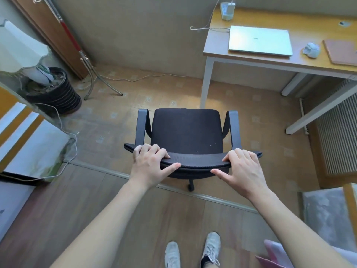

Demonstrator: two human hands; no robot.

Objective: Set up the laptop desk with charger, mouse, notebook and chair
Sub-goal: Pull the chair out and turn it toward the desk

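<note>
A: Black is the chair [186,132], with a soft seat and two grey arm rests. Who is holding it?

B: A person is. The left hand [150,164] grips the top edge of the chair back. Its fingers curl over the top and the thumb sits at the back of the edge. The right hand [244,169] grips the same edge, on the other side, in the same way.

A: Where does the chair stand?

B: On the floor, right in front of the person's white shoes [193,252]. It is well apart from the desk [270,60]. The seat faces away from the person, and the desk is ahead and off to the right.

A: What lies on the desk?

B: A silver laptop [259,40], and its lid is down. A white cable [209,28] runs to its left side. A white charger [228,10] sits at the back corner of the desk. Right of the laptop is a pale mouse [311,50]. Beside the mouse lies a brown notebook [341,51], near the edge of the picture.

A: Anything else?

B: A dark pot [56,93] stands on the floor at the left, and a thin white wire [139,78] snakes over the floor.
</note>
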